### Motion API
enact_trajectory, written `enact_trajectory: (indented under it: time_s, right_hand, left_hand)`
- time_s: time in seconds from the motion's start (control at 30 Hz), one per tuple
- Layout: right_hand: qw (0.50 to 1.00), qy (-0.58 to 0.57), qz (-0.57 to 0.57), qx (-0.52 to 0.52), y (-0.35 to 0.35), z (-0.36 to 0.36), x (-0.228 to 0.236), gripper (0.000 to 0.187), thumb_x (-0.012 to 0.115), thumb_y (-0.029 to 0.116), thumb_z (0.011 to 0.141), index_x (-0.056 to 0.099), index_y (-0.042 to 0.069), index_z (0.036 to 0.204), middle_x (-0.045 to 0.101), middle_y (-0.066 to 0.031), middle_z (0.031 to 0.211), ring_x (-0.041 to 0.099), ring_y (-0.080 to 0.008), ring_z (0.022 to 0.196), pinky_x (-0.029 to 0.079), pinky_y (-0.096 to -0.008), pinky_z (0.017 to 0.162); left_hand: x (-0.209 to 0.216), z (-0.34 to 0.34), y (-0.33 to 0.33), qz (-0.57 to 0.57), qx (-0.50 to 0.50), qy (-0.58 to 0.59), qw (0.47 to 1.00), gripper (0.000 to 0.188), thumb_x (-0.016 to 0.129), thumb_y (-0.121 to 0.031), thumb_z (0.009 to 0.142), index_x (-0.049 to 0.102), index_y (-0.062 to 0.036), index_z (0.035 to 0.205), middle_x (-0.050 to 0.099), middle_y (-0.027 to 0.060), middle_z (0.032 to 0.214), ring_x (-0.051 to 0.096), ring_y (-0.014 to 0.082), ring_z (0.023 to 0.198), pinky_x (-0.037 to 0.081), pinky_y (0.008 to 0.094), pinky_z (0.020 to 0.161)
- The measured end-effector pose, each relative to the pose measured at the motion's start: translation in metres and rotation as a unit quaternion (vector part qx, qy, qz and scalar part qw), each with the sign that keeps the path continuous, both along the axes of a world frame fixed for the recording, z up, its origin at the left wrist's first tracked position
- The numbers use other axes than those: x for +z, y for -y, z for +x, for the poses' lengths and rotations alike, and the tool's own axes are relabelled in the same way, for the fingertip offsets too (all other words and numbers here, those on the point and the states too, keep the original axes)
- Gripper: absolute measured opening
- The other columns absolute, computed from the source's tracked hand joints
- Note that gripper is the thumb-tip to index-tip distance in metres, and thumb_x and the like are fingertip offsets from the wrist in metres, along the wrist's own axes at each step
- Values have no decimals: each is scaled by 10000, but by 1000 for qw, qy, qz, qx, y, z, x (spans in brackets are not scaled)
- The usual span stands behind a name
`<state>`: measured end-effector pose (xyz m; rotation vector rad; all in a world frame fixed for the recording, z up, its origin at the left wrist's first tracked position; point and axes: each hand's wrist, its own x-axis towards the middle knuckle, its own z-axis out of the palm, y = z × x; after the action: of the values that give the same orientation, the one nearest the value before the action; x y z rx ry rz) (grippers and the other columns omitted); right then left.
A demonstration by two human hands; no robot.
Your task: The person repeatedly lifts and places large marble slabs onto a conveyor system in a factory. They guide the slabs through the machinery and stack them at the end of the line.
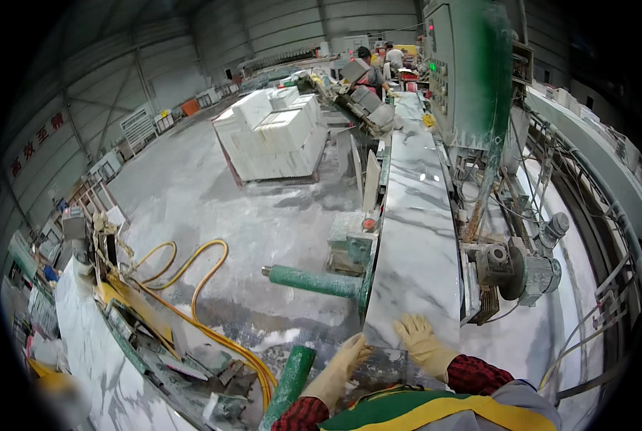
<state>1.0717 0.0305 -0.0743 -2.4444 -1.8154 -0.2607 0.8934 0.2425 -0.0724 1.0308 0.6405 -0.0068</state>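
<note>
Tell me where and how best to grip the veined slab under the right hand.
Probably at the near end of the slab, two-handed, from the person's side: it lies flat, that end is beside the left hand and under the right hand, and machinery crowds its right side.

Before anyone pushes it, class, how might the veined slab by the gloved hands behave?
The slab is probably stiff, judging by its flat face. Its glossy sheen suggests it could feel slippery under the right hand. Its stone-like veining hints at weight.
</note>
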Motion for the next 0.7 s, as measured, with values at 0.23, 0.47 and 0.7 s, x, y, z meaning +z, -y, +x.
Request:
enact_trajectory:
  time_s: [0.23,0.47,0.7]
  right_hand:
    - [998,-45,30,8,-9,7,-5,646,546,111,948,455,65,1586,432,-285,1583,429,-524,1455,272,-674,1233]
    - [999,-35,-30,22,-4,12,24,700,575,137,932,412,47,1606,415,-310,1595,411,-551,1463,278,-674,1227]
    - [998,-15,-58,11,-13,21,13,768,590,170,926,347,52,1644,379,-318,1632,393,-522,1498,248,-675,1251]
  left_hand:
    - [-5,-165,-89,325,211,-138,911,494,600,-287,1086,578,14,1477,700,148,1359,668,239,1221,518,360,1045]
    - [19,-435,-58,566,474,-347,579,448,612,-293,1056,662,29,1363,680,249,1355,633,422,1253,482,483,1084]
    - [12,-493,69,717,104,-682,106,441,645,-364,1060,717,-11,1315,736,185,1276,693,368,1164,543,475,983]
